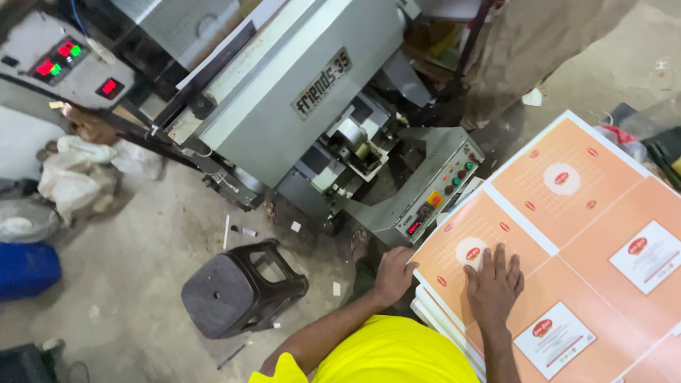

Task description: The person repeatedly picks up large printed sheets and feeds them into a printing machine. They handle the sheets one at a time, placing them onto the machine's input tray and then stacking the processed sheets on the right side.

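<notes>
Concrete workshop floor (142, 234), dusty and littered, surrounds a person in a yellow shirt (386, 354) bending over a stack of orange printed sheets (589, 241). Right hand (494, 278) lies flat, fingers spread, pressing on the top sheet near its corner and grasping nothing. Left hand (394, 273) curls around the stack's near edge, fingers apparently hooked under the top sheets, though the view there is too tight to be sure. The stack sits just right of a grey metal machine (305, 106) with a small button panel (440, 195). A dark plastic stool (237, 287) stands on the floor to the left, with a blue container (27, 268) beyond. No sheet looks lifted yet; the pile remains squared and whole.
</notes>
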Demonstrator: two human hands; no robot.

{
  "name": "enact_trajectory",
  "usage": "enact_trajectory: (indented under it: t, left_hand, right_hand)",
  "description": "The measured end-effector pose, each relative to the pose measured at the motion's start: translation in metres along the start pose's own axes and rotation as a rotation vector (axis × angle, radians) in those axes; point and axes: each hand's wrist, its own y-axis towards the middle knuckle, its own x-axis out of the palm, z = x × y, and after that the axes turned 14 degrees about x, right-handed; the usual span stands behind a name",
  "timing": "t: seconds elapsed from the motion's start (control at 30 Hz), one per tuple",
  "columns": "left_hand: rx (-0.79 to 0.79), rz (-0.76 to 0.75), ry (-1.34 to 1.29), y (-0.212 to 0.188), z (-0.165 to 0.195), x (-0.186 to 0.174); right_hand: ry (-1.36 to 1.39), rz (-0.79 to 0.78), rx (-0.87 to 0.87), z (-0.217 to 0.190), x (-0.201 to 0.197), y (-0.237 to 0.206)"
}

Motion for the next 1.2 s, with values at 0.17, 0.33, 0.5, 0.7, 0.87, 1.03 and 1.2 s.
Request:
enact_trajectory:
  t: [0.17, 0.33, 0.5, 0.7, 0.87, 1.03, 1.2]
  left_hand:
    - [-0.005, 0.151, 0.011, 0.007, 0.032, -0.006]
    - [0.030, 0.112, -0.047, 0.035, 0.047, -0.026]
    - [0.132, 0.198, -0.110, 0.092, 0.067, -0.066]
    - [0.034, 0.271, -0.292, 0.163, 0.060, -0.164]
    - [-0.093, 0.434, -0.373, 0.206, 0.001, -0.236]
    - [-0.438, 0.515, -0.347, 0.225, -0.125, -0.262]
    - [-0.437, 0.500, -0.077, 0.211, -0.288, -0.250]
  right_hand:
    - [0.079, 0.002, 0.010, 0.010, -0.002, -0.003]
    - [0.254, 0.096, -0.023, 0.027, -0.002, 0.025]
    - [0.254, 0.197, -0.042, 0.015, -0.017, 0.102]
    - [0.409, 0.311, -0.083, -0.074, -0.059, 0.224]
    - [0.499, 0.157, 0.025, -0.195, -0.060, 0.299]
    - [0.354, 0.062, -0.102, -0.301, 0.007, 0.369]
    - [0.018, -0.007, -0.404, -0.368, 0.128, 0.394]
